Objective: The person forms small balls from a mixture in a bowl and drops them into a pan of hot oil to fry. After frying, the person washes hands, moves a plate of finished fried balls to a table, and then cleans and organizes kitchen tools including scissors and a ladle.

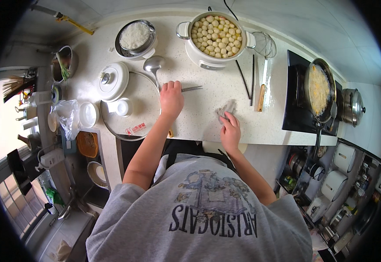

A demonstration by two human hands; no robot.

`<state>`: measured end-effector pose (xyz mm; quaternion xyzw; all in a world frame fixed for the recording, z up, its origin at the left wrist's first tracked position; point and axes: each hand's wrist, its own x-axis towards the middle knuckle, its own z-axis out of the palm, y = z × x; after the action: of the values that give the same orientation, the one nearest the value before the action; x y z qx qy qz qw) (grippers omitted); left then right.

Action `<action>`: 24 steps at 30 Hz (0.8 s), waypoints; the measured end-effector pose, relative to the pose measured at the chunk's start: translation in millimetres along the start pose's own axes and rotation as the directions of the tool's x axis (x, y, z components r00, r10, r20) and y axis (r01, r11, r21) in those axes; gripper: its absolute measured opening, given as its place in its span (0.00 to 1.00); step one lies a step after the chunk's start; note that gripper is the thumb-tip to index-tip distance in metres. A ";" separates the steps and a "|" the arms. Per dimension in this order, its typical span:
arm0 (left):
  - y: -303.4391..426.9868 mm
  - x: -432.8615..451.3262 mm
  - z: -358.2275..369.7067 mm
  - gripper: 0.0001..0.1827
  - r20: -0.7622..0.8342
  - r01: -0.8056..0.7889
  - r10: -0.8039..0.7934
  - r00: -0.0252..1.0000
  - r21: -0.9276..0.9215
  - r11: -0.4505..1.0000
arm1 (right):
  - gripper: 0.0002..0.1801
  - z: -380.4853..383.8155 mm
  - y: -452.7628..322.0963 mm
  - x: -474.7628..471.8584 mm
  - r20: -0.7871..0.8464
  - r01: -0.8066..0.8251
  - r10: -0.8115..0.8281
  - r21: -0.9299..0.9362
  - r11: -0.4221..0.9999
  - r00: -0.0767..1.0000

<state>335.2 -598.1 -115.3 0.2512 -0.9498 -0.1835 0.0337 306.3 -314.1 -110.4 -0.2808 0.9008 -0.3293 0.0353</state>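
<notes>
My left hand [172,100] is closed around a slim metal utensil [192,88], whose pointed end sticks out to the right; the fist hides the rest. Beside that hand lies a metal ladle [154,64], its handle running down behind my wrist. With bent fingers my right hand [231,129] pinches a crumpled grey cloth [227,109] on the speckled counter [206,124]. A large glass lid [134,114] rests left of my left forearm, with a white pot lid [112,82] and a small white cup [124,107] on it.
An electric pot [202,60] full of pale balls in liquid stands at the back, near a steamer of rice [134,36]. Black chopsticks [252,78] and a wire strainer [262,95] lie rightward. A frying pan [320,90] sits on the black hob [295,121]. Leftward is a sink [82,193].
</notes>
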 end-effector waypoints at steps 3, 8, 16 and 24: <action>13.0 0.8 0.2 0.18 0.050 0.053 -0.051 0.997 -0.036 0.998 | 0.22 4.7 -1.9 2.5 0.029 0.021 -0.021 -0.014 1.000 0.999; 24.4 4.6 -5.4 0.21 0.105 0.126 -0.121 0.987 -0.046 0.991 | 0.18 5.8 -5.2 9.3 0.101 0.017 -0.021 0.031 0.999 0.995; 32.7 -43.1 0.1 0.11 0.270 0.381 -0.275 0.923 -0.753 0.537 | 0.13 -10.9 -37.2 39.5 0.006 0.029 -0.031 0.225 0.974 0.999; -4.1 -191.3 -70.3 0.12 0.434 0.281 -0.511 0.742 -0.893 -0.351 | 0.20 22.2 -164.1 15.1 0.655 -0.301 -0.169 0.541 0.786 0.737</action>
<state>514.8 -531.0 -46.1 0.4639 -0.3087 -0.8020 0.2150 378.4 -437.5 -25.3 -0.3185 0.6774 -0.4779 0.4596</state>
